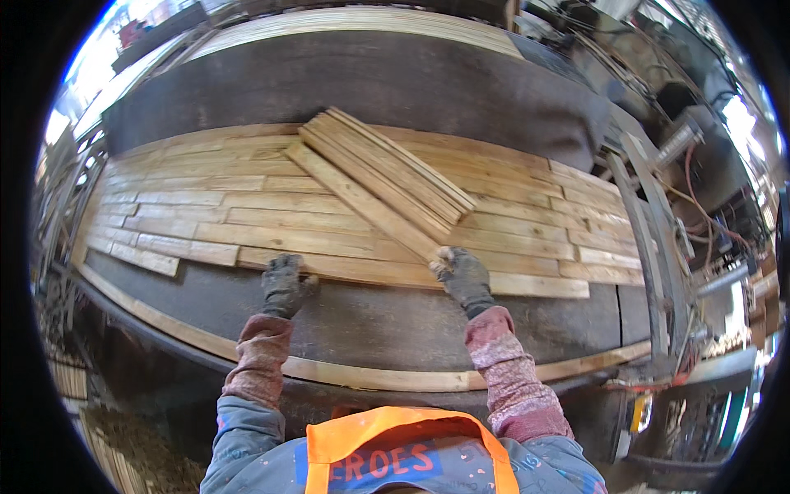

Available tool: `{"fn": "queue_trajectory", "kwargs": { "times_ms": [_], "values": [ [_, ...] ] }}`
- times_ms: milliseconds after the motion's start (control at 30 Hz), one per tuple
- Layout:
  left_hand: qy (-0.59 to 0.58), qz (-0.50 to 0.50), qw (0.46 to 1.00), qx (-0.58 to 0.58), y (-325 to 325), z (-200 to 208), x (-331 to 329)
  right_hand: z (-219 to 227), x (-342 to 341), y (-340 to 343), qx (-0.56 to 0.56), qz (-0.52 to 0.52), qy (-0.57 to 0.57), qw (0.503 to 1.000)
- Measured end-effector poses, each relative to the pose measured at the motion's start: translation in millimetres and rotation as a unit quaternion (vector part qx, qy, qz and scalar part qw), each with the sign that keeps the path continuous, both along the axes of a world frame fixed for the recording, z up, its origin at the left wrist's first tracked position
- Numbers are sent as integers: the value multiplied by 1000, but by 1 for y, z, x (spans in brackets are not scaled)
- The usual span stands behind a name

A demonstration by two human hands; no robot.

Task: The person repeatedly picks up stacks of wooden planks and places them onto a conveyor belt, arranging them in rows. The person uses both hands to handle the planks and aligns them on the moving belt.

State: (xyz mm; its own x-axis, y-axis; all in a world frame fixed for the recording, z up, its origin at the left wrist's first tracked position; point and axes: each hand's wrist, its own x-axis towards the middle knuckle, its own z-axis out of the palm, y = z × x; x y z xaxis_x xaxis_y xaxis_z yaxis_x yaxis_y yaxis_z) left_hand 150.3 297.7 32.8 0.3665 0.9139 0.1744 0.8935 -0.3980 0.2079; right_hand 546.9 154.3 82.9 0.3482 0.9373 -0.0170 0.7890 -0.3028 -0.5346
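My right hand, in a dark worn glove, is closed on the near end of a loose wooden board. That board lies slanting, beside a small stack of similar boards that rests on top of the laid rows. My left hand, also gloved, is at the front edge of the rows, its thumb apart from its fingers and nothing seen in its grasp. Under the stack, pale wooden boards lie side by side in staggered rows across a dark work surface.
A wooden strip runs along the near edge of the surface. Rails border the right end, with machinery and hoses beyond. More boards lie behind a dark raised band at the far side.
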Motion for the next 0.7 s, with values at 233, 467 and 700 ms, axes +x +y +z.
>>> {"fn": "queue_trajectory", "kwargs": {
  "times_ms": [233,467,700],
  "values": [
    [-32,-36,999,-10,-9,13,-19,24,-66,59,-177,8,-212,961],
    [-298,84,951,-18,-44,39,24,63,-67,43,-122,154,-9,980],
    [-755,13,548,-359,-99,59,101,108,-97,-59,-62,258,4,964]
  ]
}}
